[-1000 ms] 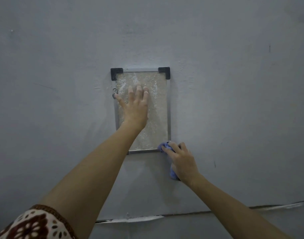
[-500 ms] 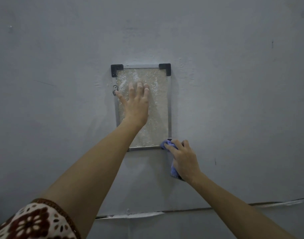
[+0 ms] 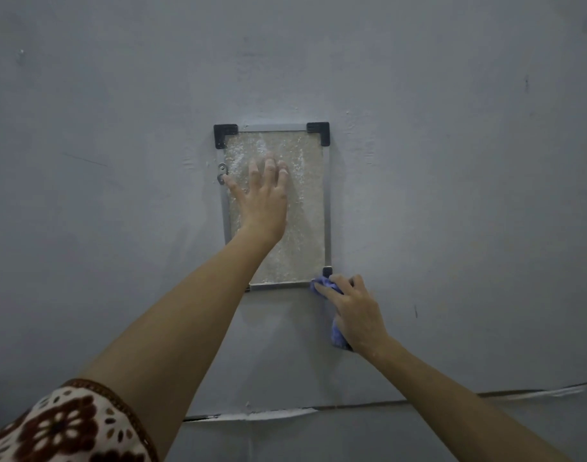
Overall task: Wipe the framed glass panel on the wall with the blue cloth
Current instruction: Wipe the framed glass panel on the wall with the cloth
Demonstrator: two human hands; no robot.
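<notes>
A framed glass panel [image 3: 305, 208] hangs on the grey wall, with a thin metal frame, black corner pieces and a speckled, dusty pane. My left hand [image 3: 263, 198] lies flat on the upper left part of the pane, fingers spread and straight. At the panel's lower right corner, my right hand [image 3: 355, 310] grips a bunched blue cloth [image 3: 325, 285] and presses it against the wall and frame corner. Part of the cloth also shows below my palm.
A small metal latch [image 3: 222, 173] sits on the frame's left edge beside my left thumb. The grey wall [image 3: 452, 195] runs all around. A cracked horizontal seam [image 3: 268, 415] crosses the wall below the panel.
My right hand with the cloth has slid slightly right, from the bottom edge to just past the lower right corner. My left hand stays pressed on the pane.
</notes>
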